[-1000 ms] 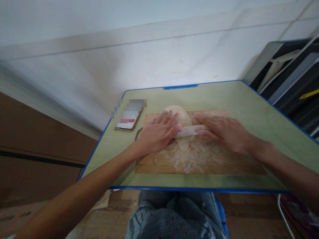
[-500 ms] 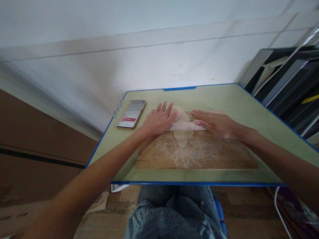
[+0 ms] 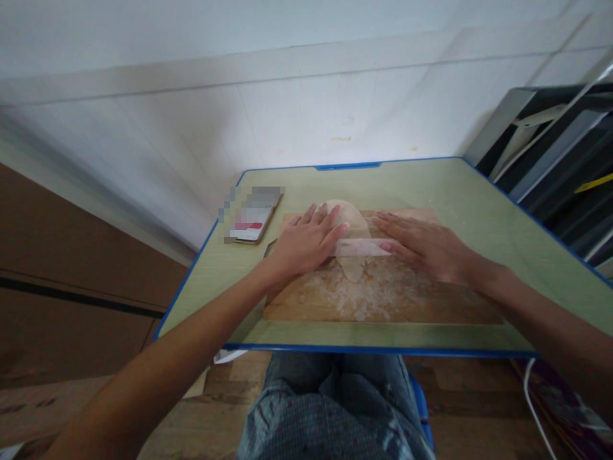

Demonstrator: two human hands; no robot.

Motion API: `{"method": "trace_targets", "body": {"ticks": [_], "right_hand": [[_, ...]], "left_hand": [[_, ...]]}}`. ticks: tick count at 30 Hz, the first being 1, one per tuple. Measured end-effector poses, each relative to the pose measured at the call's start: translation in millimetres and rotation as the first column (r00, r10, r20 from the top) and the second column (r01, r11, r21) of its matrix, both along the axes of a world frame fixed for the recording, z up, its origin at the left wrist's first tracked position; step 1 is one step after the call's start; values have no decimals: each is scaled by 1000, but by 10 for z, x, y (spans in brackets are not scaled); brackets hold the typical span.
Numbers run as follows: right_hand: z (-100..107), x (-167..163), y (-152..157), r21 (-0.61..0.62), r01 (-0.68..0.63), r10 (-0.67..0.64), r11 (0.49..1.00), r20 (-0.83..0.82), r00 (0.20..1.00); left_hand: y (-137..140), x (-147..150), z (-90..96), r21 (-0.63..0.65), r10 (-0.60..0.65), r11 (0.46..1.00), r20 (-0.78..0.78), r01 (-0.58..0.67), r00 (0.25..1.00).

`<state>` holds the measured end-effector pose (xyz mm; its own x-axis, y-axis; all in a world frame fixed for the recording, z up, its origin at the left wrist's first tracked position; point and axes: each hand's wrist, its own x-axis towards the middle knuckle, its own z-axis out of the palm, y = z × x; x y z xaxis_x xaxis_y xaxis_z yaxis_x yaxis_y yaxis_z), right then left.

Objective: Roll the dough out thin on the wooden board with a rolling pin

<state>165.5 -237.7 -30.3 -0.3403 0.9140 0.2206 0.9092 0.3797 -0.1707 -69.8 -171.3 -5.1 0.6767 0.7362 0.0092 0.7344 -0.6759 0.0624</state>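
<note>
A thin sheet of pale dough (image 3: 352,216) lies on a floured wooden board (image 3: 306,303). A whitened rolling pin (image 3: 361,247) runs crosswise over it, with dough showing on both its far and near sides. My left hand (image 3: 309,239) rests flat on the pin's left end, its fingers stretched forward and its thumb apart. Over the right end lies my right hand (image 3: 421,246), palm down, with its fingers extended. Both hands cover the ends of the pin. Loose flour (image 3: 368,297) is scattered on the near part of the board.
The board is on a pale green table with a blue edge (image 3: 378,351). A phone (image 3: 253,223) lies at the left, its screen partly blurred. A white wall (image 3: 297,121) rises behind, and dark panels (image 3: 565,153) stand at the right.
The rolling pin has come slightly towards me along with both hands, showing more dough beyond it and less on the near side. The view has shifted a little.
</note>
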Motion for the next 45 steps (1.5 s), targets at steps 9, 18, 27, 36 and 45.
{"method": "trace_targets", "body": {"ticks": [9,18,27,36,45], "right_hand": [[41,37,1,-99,-57,46,993,-109,993],[-29,95,73,-119,20,-23,993,-27,999],[42,-33,-87,-30,5,-5,1000,3,1000],[68,-80,-266,-7,-14,14,1000,-64,998],[36,-73,-98,-78,43,-44,996,-8,999]], "left_hand": [[83,50,25,75,69,995,-15,-68,997],[132,100,60,46,36,998,-83,-32,996],[6,-59,-52,76,-46,996,-16,47,999],[-144,-99,-27,56,-2,998,1,1,1000],[0,-15,-20,58,72,996,-1,-72,997]]}}
